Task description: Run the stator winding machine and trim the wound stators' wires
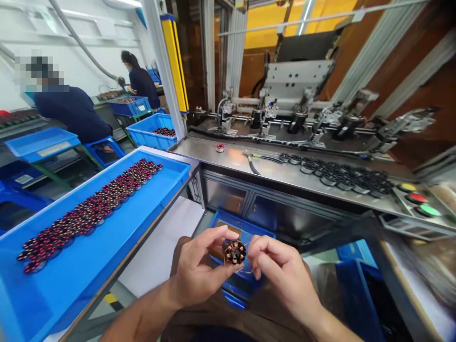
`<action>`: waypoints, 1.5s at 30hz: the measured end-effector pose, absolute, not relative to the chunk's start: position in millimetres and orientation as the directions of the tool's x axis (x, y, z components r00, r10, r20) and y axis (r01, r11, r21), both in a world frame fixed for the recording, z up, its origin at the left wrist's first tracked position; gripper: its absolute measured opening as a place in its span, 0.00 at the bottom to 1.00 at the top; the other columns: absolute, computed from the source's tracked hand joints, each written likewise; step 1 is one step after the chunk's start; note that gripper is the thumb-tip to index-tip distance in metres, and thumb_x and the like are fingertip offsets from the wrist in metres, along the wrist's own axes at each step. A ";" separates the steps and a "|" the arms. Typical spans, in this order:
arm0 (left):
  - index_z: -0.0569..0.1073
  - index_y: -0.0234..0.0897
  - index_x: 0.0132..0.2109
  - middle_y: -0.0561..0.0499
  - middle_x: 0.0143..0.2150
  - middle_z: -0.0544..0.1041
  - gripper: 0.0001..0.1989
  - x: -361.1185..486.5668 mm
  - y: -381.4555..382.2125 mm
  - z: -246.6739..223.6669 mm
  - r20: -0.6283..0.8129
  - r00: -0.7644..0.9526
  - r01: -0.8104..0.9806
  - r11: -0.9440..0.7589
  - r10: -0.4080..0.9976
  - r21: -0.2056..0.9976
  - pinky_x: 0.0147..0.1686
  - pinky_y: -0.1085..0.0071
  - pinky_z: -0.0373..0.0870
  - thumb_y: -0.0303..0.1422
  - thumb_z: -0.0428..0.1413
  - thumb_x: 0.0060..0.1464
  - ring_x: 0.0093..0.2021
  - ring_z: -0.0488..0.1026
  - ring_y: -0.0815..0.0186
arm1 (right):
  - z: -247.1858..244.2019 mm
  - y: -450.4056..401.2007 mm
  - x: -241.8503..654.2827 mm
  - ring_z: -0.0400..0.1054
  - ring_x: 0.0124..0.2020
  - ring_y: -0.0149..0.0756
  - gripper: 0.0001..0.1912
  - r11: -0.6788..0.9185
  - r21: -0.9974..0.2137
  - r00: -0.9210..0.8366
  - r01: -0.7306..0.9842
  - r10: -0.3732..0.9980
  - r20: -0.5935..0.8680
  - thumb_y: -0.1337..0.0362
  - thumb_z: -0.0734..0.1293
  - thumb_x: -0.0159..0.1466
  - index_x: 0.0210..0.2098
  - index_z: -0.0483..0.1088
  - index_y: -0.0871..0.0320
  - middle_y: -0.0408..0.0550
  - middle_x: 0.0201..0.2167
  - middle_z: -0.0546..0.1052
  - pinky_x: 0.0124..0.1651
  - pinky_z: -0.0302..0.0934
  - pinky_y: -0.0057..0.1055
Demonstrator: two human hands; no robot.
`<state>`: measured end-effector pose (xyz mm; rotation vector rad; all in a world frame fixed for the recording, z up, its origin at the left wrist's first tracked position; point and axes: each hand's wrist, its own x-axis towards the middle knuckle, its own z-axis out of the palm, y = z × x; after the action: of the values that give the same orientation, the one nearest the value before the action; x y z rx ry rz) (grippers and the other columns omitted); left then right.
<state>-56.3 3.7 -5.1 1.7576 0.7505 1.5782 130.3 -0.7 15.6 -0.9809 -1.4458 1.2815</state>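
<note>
My left hand [203, 266] grips a small round black part with copper windings [235, 252] between thumb and fingers, its open face turned towards me. Thin wires stick out from its right side. Close to the right of the part, my right hand [276, 261] has its fingers curled and pinched at the wire ends; whether a wire is held is too small to tell for certain. Both hands are above my lap, in front of the machine bench.
A blue tray [142, 223] at the left bears rows of wound parts [89, 206]. On the metal bench [199, 148] are a red-topped part [220, 148], pliers [252, 162] and many black parts [331, 173]. Buttons [416, 197] sit at the right. Two people [73, 111] are at the back left.
</note>
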 end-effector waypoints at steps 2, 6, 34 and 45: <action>0.65 0.49 0.65 0.50 0.52 0.80 0.43 -47.2 1.7 -5.3 0.645 0.147 -0.075 -0.641 0.750 0.764 0.46 0.76 0.79 0.17 0.67 0.46 0.45 0.81 0.68 | 14.4 -13.4 133.0 0.57 0.22 0.26 0.21 -0.013 -0.992 -0.259 -0.126 0.966 0.021 0.48 0.70 0.63 0.25 0.67 0.59 0.40 0.20 0.65 0.26 0.53 0.25; 0.64 0.48 0.65 0.49 0.52 0.80 0.43 -35.9 1.8 -4.7 0.590 0.187 -0.192 -0.559 0.786 0.806 0.47 0.76 0.78 0.18 0.68 0.46 0.46 0.80 0.68 | 4.4 -16.5 156.0 0.53 0.21 0.24 0.19 -0.199 -0.912 -0.405 -0.360 0.914 -0.039 0.53 0.71 0.64 0.24 0.66 0.58 0.38 0.18 0.64 0.26 0.48 0.25; 0.56 0.52 0.69 0.45 0.62 0.74 0.39 -30.5 -8.9 -0.7 0.383 0.518 -0.261 -0.285 0.765 0.922 0.58 0.68 0.73 0.18 0.59 0.58 0.58 0.75 0.64 | -5.7 -33.6 172.3 0.62 0.20 0.24 0.19 -0.226 -0.895 -0.368 -0.384 0.927 -0.076 0.51 0.71 0.64 0.27 0.73 0.60 0.42 0.18 0.72 0.28 0.56 0.24; 0.62 0.47 0.64 0.45 0.52 0.77 0.37 -28.2 -6.2 -8.6 0.341 0.421 -0.373 -0.182 0.841 0.910 0.44 0.70 0.79 0.24 0.67 0.51 0.44 0.79 0.66 | -17.1 -43.9 179.1 0.57 0.21 0.26 0.21 -0.086 -0.982 -0.539 -0.166 0.842 0.018 0.53 0.69 0.66 0.21 0.69 0.59 0.40 0.17 0.67 0.28 0.50 0.28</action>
<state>-28.2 -6.2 -8.6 1.3505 0.4622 1.1550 179.1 -43.9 -17.1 -0.7689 -1.4407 1.7220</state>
